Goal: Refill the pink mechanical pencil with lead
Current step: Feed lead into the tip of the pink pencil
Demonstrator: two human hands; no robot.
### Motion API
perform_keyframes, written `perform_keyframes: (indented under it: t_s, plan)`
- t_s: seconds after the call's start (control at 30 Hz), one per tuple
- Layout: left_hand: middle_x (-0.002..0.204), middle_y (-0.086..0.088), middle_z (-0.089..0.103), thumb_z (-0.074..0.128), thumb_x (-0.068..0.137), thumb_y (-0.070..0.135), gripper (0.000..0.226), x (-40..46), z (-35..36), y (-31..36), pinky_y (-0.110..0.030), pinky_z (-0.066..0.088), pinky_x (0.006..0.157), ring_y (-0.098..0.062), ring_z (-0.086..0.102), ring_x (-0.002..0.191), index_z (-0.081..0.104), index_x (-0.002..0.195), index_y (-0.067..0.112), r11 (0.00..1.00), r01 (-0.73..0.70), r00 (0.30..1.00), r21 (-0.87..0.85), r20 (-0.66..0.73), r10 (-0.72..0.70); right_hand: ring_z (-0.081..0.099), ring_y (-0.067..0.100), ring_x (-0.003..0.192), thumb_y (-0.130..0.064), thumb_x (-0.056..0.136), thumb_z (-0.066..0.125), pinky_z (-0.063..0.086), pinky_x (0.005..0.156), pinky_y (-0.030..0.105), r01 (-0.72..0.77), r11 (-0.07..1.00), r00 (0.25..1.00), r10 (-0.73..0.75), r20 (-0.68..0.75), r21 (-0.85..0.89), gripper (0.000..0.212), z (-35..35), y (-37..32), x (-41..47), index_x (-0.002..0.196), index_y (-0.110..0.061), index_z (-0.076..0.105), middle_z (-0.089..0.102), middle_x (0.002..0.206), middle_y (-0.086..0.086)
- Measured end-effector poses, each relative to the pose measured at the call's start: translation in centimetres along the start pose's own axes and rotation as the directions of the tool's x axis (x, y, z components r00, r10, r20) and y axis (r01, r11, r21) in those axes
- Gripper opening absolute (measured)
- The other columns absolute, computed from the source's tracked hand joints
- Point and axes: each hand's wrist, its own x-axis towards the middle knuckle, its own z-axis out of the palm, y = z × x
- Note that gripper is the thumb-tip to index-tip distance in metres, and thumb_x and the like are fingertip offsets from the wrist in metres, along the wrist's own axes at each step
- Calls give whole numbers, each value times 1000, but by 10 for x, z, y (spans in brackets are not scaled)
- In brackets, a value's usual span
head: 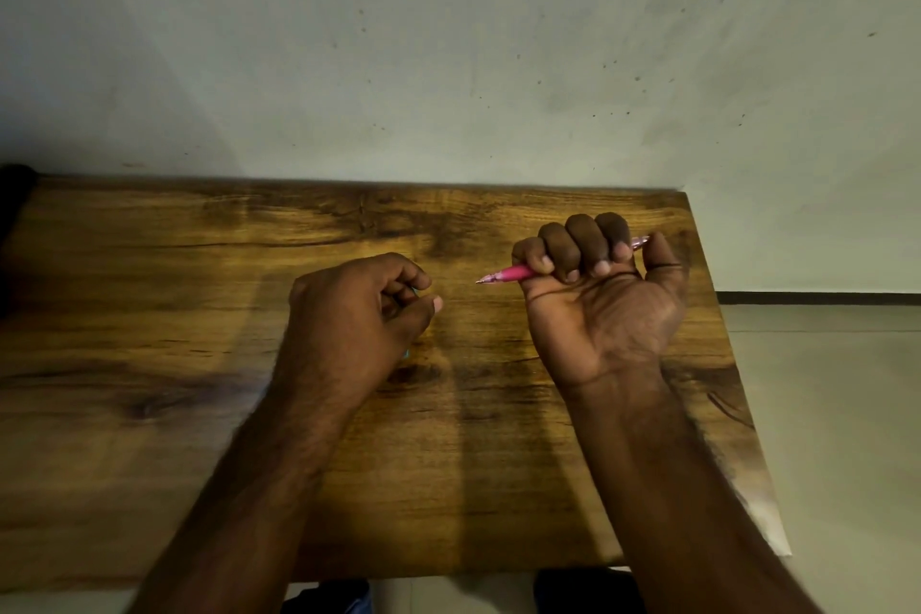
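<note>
Wooden table [174, 414], dark-stained grain (knots showing), far edge against the wall [448, 40]

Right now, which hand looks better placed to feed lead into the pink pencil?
Probably the left hand. The right hand is fisted round the pink mechanical pencil, its tip pointing toward the left, whose fingers are curled as if pinching something small; I cannot tell what.

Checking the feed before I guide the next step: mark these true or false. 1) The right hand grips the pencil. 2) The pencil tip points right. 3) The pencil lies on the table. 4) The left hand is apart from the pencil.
1) True: the right hand is fisted round the pink pencil.
2) False: its tip points left, toward the left hand.
3) False: it is held above the wooden table.
4) True: a gap separates them.
</note>
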Motion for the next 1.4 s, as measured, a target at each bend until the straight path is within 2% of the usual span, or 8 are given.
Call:
perform_keyframes:
  t_s: [0.43,0.8,1.4]
  plan:
    - [78,20,69,81,81,38,17,-1,-1,1,-34,61,82,6,65,78,76,96,32,1000,-13,1000,2,2,13,25,15,55,-49,99,29,30,58,31,1,1000,1000,-1,-15,-6,48,2,0,0,65,-17,39,29,56,-2]
    - [78,19,70,82,81,36,17,0,1,-1,-24,58,76,9,64,83,77,96,31,1000,-19,1000,-2,3,19,26,15,56,-51,96,35,30,59,31,1,1000,1000,-1,-16,-4,46,1,-1,0,67,-17,40,30,58,-2]
    - [76,19,70,82,80,38,17,0,1,-1,-35,61,81,7,65,79,77,95,32,1000,-5,1000,-13,8,6,25,15,55,-52,98,32,30,58,31,-10,1000,1000,10,-11,-25,48,-2,0,1,65,-18,39,29,56,-2]
